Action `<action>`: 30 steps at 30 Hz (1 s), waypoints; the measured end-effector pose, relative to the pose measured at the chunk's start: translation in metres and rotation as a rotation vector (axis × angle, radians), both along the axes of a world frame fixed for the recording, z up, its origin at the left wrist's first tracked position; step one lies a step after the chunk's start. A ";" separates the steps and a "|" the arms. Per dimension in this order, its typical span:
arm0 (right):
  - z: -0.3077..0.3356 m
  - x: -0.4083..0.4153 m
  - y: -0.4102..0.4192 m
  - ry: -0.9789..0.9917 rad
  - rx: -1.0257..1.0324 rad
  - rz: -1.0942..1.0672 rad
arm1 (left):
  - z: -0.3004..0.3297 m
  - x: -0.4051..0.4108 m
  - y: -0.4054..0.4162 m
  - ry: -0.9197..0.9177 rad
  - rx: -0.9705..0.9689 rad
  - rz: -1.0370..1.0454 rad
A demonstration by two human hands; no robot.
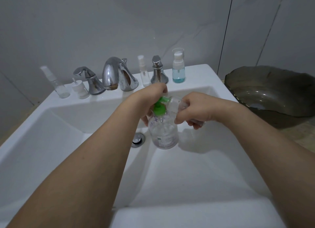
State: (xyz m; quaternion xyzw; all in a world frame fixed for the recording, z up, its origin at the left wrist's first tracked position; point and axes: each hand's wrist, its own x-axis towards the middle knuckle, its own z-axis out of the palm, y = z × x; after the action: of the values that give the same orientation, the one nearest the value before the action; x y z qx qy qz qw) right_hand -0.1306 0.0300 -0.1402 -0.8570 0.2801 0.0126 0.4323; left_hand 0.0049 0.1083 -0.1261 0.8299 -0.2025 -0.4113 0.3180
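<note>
Over the white sink basin (71, 142), at the centre of the frame, the left hand (151, 96) grips the clear pump bottle (163, 134) with fingers curled round its neck and the green pump head (159, 107). The right hand (197, 108) holds a small clear bottle (176, 104) on its side, fingers wrapped round it, mouth turned toward the green nozzle.

Probable faults:
- Misalignment. The small bottle's mouth looks narrow, and if the nozzle sits beside it rather than inside it, the dispensed liquid would fall into the basin.
- Slippage. Both containers are smooth plastic. With wet or soapy fingers either could drop and roll toward the drain (138, 140), just left of the pump bottle.
- Air draw. The pump bottle appears nearly empty, so a stroke may sputter instead of delivering.
- Support. Whether the pump bottle's base rests on the basin cannot be determined. If it does not, pressing the head would push the bottle downward in the grip.
</note>
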 end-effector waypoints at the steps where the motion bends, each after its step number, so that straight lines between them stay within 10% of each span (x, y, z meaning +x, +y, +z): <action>1: 0.000 0.000 0.000 -0.006 -0.004 -0.002 | 0.001 0.001 0.000 0.029 -0.013 -0.008; 21: 0.000 0.000 0.000 0.066 0.003 0.007 | -0.003 -0.011 -0.004 -0.161 -0.004 0.080; 30: 0.001 0.000 -0.001 -0.012 -0.001 -0.009 | 0.004 0.003 0.000 0.102 -0.031 -0.023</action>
State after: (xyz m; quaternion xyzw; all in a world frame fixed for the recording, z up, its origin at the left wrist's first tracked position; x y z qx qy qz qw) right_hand -0.1309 0.0291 -0.1395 -0.8560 0.2814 0.0055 0.4336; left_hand 0.0080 0.1079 -0.1225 0.8004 -0.2017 -0.4535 0.3361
